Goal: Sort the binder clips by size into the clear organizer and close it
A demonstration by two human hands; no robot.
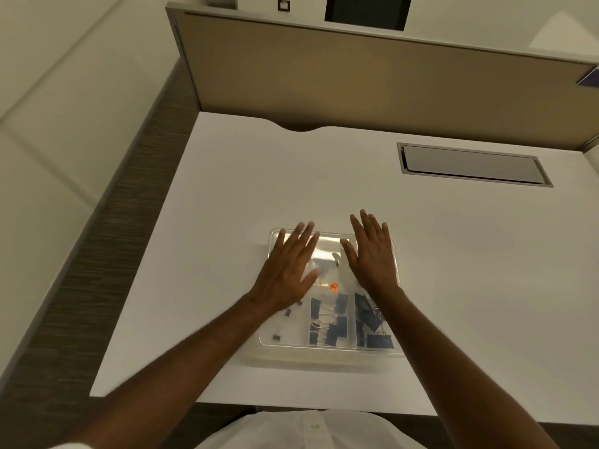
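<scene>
Clear plastic organizer [330,346] lying on a white desk [227,196], seen from the head camera, with both of the person's hands laid flat on its transparent lid. The left hand [287,270] rests palm-down on the lid's left portion, fingers straight and slightly spread, their tips reaching the far left corner of the box. The right hand [372,254] rests palm-down on the right portion, fingers likewise extended, their tips passing just beyond the far edge. Neither hand grasps anything; both are relaxed and flat. Between the two hands, on the lid, sits a small round orange sticker [334,287]. Nearer the person than the hands, dark binder clips show through the lid in three compartments: small clips [276,336] below the left wrist, medium clips [330,322] between the forearms, and large clips [372,325] beside the right forearm. Whether the lid is fully latched cannot be told. Beyond the right hand, well apart from it, a grey rectangular hatch [473,165] is set into the desk; beyond both hands a tan partition panel [356,79] stands at the desk's far edge.
</scene>
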